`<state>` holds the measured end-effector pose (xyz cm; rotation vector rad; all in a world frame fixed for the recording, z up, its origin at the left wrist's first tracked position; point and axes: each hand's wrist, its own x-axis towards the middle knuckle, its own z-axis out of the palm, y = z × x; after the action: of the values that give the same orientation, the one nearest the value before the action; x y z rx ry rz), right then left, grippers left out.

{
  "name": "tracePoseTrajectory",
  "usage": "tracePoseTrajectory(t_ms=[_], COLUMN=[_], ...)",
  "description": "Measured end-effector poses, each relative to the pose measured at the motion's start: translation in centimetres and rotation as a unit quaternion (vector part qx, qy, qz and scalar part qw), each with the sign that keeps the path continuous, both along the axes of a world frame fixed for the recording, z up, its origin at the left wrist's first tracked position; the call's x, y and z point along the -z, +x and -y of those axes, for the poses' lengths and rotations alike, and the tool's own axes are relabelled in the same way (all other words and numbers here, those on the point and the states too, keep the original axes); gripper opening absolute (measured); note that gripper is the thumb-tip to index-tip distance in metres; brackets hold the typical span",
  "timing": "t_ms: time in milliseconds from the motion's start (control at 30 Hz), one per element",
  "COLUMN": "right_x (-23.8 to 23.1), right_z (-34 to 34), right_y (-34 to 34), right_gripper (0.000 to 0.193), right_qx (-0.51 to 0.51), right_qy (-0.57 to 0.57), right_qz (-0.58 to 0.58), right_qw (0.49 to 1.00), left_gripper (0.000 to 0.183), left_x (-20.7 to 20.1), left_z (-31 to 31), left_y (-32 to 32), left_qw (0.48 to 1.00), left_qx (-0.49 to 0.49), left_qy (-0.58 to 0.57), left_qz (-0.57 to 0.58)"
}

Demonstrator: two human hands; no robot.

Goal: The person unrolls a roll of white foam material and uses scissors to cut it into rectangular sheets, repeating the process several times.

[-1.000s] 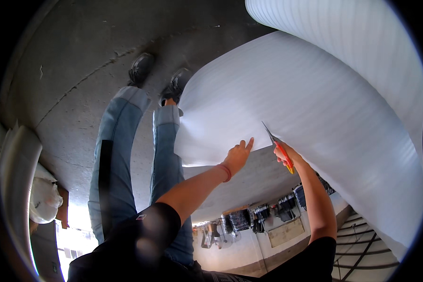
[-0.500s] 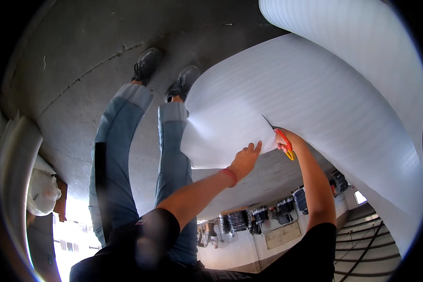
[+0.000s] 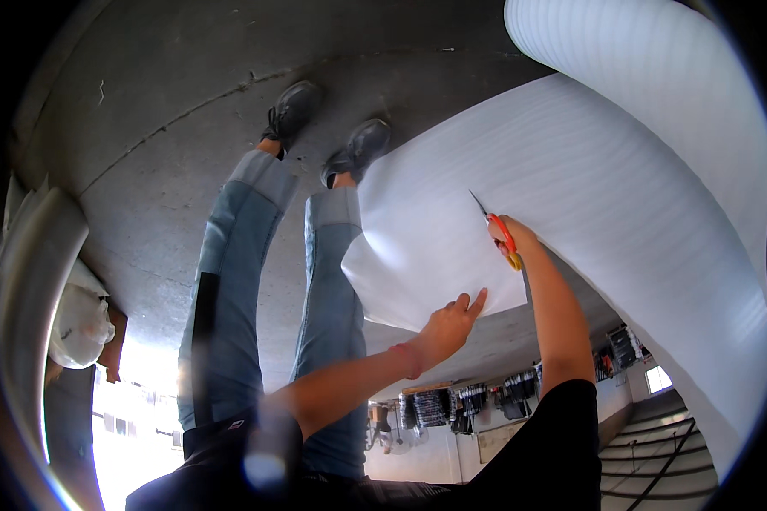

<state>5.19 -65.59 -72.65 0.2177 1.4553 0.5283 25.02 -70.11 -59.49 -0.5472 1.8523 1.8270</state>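
Note:
A wide white foam sheet with faint ribs hangs in front of me, down from a large roll. My right hand is closed round scissors with red and yellow handles. Their dark, narrow blades lie against the sheet, pointing up and left, and a cut edge runs below them. Lower and to the left, my left hand grips the sheet's near edge, its index finger stretched along it. The thumb is hidden from view.
The thick white foam roll fills the upper right. My shoes stand on the grey concrete floor, left of the sheet. At far left are another roll and a white plastic bag. Dark items hang on a wall rack.
The scissors and my right hand have moved up and slightly left along the sheet. My left hand has drawn the near edge downward, and a cut corner now shows beside it.

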Motion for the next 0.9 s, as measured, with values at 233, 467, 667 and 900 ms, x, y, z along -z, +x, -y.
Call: tracePoseTrajectory(t_ms=[233,467,667,900], right_x=[1.9,4.9,8.3,10.1], right_z=[0.5,2.0,5.2,7.6], right_y=[2.6,4.2,4.7,6.0], right_gripper=[0.017,0.022,0.022,0.008], right_qx=[0.007,-0.05,-0.049,-0.082], right_qy=[-0.044,-0.049,-0.061,-0.133], right_qz=[-0.041,-0.005,0.019,-0.032], right_qw=[0.998,0.998,0.997,0.987], left_gripper=[0.065,0.071,0.062,0.063], left_x=[-4.2,-8.2,-9.4,-8.6], left_z=[1.7,3.0,3.3,4.5], left_y=[1.9,5.1,8.7,10.0], left_qw=[0.997,0.986,0.989,0.986], left_qx=[0.024,0.096,0.093,0.071], left_qy=[0.064,0.129,0.094,0.142], left_qz=[-0.022,-0.046,-0.071,-0.041])
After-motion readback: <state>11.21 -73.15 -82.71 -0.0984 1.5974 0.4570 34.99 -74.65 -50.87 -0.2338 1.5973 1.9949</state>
